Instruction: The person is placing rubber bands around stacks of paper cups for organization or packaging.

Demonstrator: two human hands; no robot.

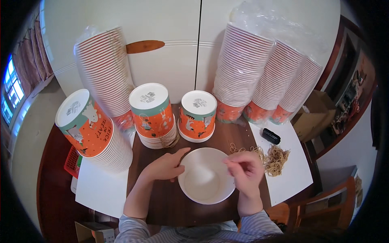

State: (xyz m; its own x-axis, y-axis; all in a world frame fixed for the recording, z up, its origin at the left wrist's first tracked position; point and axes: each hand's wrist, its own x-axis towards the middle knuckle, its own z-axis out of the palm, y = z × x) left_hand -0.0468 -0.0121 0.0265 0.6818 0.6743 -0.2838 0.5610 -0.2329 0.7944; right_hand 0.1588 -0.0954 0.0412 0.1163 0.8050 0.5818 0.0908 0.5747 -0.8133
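Observation:
A round white paper tub [204, 178] stands on the brown tabletop in front of me, mouth up, its inside bare. At its left rim is my left hand [165, 165], index finger stretched out along the far side, the other fingers partly curled beside the rim. My right hand [245, 170] hovers by the right rim with thumb and forefinger pinched together; whatever lies between them is too small to make out. Tan rubber bands [277, 160] lie heaped just right of that hand.
Upside-down orange tubs with green bands stand beyond: a short stack [153, 117], another [197, 115], and a leaning stack [91, 125] at left. Tall plastic-wrapped stacks [101, 60] [245, 60] rise behind. A black object [271, 136] lies right; a wooden chair [324, 210] stands lower right.

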